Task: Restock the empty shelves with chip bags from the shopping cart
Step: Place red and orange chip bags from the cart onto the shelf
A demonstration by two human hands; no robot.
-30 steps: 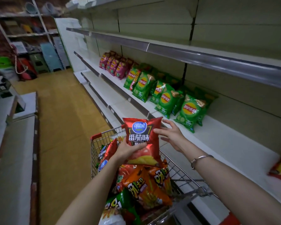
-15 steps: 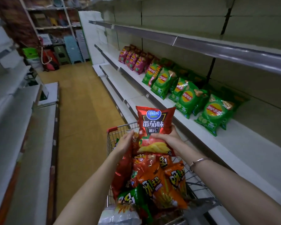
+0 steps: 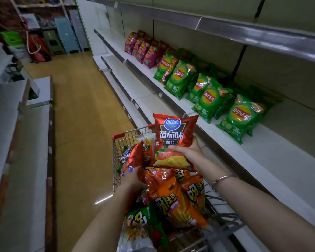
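Observation:
My right hand [image 3: 188, 151] grips a red tomato-flavour chip bag [image 3: 174, 135] upright above the shopping cart [image 3: 117, 142]. My left hand [image 3: 133, 177] reaches down into the cart and holds a second red chip bag [image 3: 135, 157] by its lower part. The cart is piled with orange [image 3: 173, 202], green [image 3: 142, 220] and red bags. To the right, the white middle shelf [image 3: 273, 151] carries a row of green chip bags [image 3: 242, 117] and, further back, magenta bags [image 3: 144, 50].
The upper shelf [image 3: 225, 28] overhangs the middle one, and lower shelves [image 3: 120, 73] run below it. A white shelving unit [image 3: 22, 160] lines the left of the yellow-floored aisle [image 3: 76, 106]. Stools and boxes [image 3: 60, 37] are stacked at the far end.
The red tomato bag passed from my left hand to my right hand. My left hand dropped into the cart and took hold of another red bag. The view moved closer to the shelves.

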